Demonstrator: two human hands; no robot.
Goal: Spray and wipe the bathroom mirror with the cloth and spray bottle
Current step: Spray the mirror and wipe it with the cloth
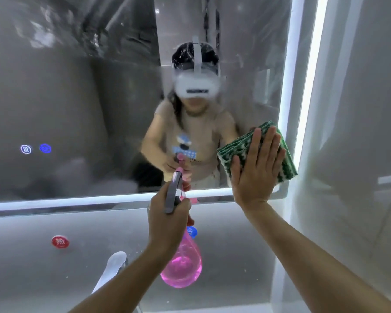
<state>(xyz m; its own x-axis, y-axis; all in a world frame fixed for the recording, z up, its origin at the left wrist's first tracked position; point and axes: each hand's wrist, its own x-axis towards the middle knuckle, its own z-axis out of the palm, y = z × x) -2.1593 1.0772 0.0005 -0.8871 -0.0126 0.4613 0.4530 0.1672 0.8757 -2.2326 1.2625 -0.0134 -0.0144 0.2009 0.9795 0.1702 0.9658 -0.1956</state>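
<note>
A grey bathroom wall (359, 109) frames a large mirror (77, 109) edged with a bright light strip (290, 75). The glass is hazy and streaked with wet film across its upper part, so spraying seems already done and wiping is under way. Below the mirror runs a pale table (43, 267) with a tap (113, 267) near its middle.

The right hand (257, 168) lies flat, fingers straight and together, pressing a folded green-and-white cloth (246, 150) against the mirror's lower right corner. The flat palm likely spreads pressure evenly over the cloth.

The left hand (167, 222) grips the neck of a pink bottle (182, 263), fingers curled around the trigger, nozzle aimed at the glass. The bottle hangs just below the mirror's bottom edge, left of the cloth, probably kept ready for another spray.

Two small lit icons (35, 149) glow on the mirror's left side.
</note>
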